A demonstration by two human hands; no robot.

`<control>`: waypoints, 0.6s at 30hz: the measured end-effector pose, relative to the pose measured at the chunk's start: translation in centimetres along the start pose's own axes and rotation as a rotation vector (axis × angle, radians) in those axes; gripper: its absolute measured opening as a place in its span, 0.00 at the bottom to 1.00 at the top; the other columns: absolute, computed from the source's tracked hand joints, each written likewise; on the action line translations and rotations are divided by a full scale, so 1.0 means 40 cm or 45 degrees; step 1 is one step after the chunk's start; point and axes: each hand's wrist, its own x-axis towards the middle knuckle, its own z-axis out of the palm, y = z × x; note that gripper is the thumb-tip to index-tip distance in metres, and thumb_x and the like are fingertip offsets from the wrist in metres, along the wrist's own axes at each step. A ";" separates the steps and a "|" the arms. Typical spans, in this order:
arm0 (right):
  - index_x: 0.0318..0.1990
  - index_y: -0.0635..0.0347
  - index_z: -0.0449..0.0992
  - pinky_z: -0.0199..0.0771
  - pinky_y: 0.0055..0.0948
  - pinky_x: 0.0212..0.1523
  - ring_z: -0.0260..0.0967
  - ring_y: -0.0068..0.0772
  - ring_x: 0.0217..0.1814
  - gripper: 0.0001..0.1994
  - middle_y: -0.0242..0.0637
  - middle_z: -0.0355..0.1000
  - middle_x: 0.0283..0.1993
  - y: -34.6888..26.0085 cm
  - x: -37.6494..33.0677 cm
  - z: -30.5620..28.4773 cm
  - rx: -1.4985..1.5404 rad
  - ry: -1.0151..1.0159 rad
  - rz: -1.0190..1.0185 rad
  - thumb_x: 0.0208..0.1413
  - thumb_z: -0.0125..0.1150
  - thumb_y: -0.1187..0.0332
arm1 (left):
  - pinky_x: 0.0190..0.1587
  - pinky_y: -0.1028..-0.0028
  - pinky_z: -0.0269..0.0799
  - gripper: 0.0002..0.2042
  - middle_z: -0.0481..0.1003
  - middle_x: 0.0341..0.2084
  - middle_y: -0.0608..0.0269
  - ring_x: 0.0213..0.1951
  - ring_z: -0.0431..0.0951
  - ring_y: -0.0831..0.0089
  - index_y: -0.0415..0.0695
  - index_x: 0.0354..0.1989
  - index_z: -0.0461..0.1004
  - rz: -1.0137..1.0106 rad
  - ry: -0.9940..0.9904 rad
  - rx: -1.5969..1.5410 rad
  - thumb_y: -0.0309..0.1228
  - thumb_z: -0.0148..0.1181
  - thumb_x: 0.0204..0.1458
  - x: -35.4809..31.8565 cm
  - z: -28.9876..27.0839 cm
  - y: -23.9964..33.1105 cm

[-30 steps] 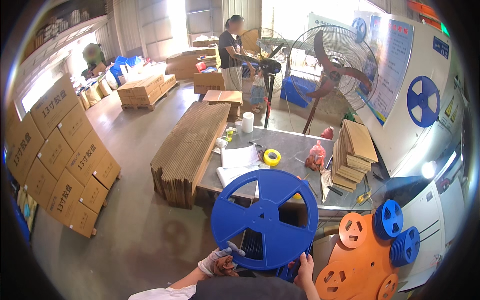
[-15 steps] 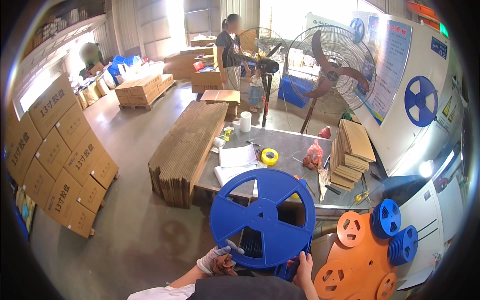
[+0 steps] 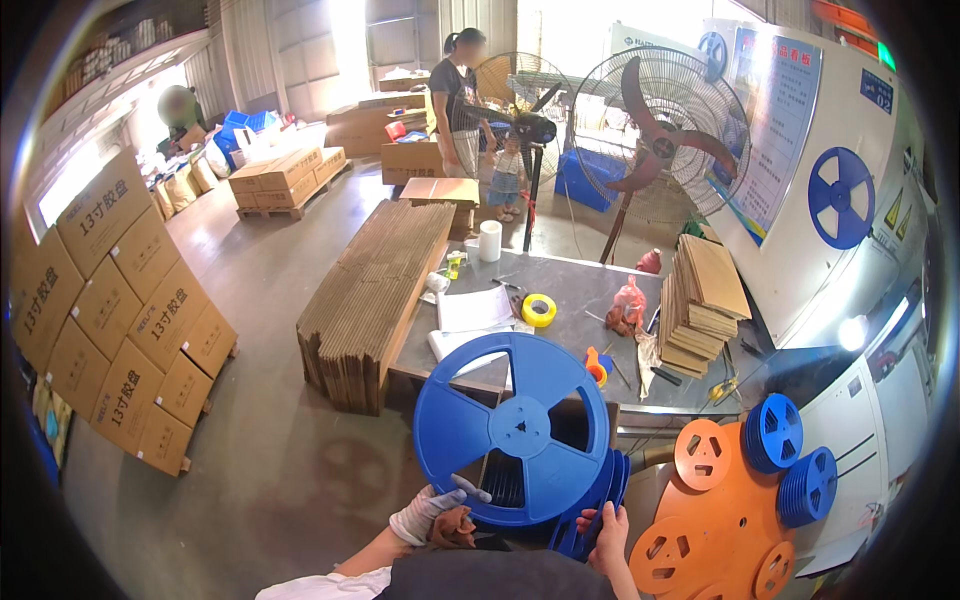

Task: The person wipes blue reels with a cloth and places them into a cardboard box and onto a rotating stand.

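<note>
Warehouse, cluttered steel table [image 3: 590, 300]; both hands [image 3: 432, 515] [image 3: 605, 528] grip a blue reel [image 3: 518, 430].

A bright blue reel [image 3: 520, 428] is seen up front, orange discs [image 3: 720, 510] beside it. A yellow tape roll [image 3: 539, 310] is spotted on the grey table [image 3: 590, 300]; brown cardboard sheets [image 3: 375, 285] are stacked alongside.

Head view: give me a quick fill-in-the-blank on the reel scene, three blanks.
1. The large reel held up by both hands is coloured ____.
2. The left hand at the reel's lower rim wears a white ____, while the right hand is bare.
3. The roll of tape lying on the metal table is coloured ____.

Missing words: blue; glove; yellow
</note>
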 end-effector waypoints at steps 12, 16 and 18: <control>0.40 0.57 0.62 0.74 0.29 0.24 0.73 0.32 0.25 0.09 0.41 0.74 0.30 -0.011 -0.010 0.011 -0.006 0.005 -0.003 0.65 0.45 0.61 | 0.47 0.71 0.70 0.07 0.77 0.40 0.61 0.41 0.74 0.75 0.44 0.42 0.73 -0.013 0.139 0.262 0.29 0.58 0.55 -0.003 0.037 0.025; 0.41 0.57 0.62 0.74 0.28 0.25 0.73 0.31 0.25 0.10 0.41 0.74 0.30 -0.011 -0.004 -0.002 0.014 0.044 -0.038 0.65 0.45 0.60 | 0.47 0.71 0.71 0.08 0.77 0.40 0.61 0.41 0.74 0.74 0.44 0.43 0.73 0.039 0.146 0.163 0.28 0.58 0.55 0.002 0.033 0.012; 0.42 0.57 0.63 0.74 0.28 0.25 0.73 0.31 0.25 0.11 0.41 0.74 0.30 -0.020 -0.003 0.001 0.018 0.089 -0.054 0.65 0.45 0.59 | 0.50 0.68 0.70 0.09 0.76 0.40 0.59 0.42 0.75 0.70 0.42 0.43 0.73 0.141 0.149 0.219 0.28 0.59 0.54 0.020 0.017 0.021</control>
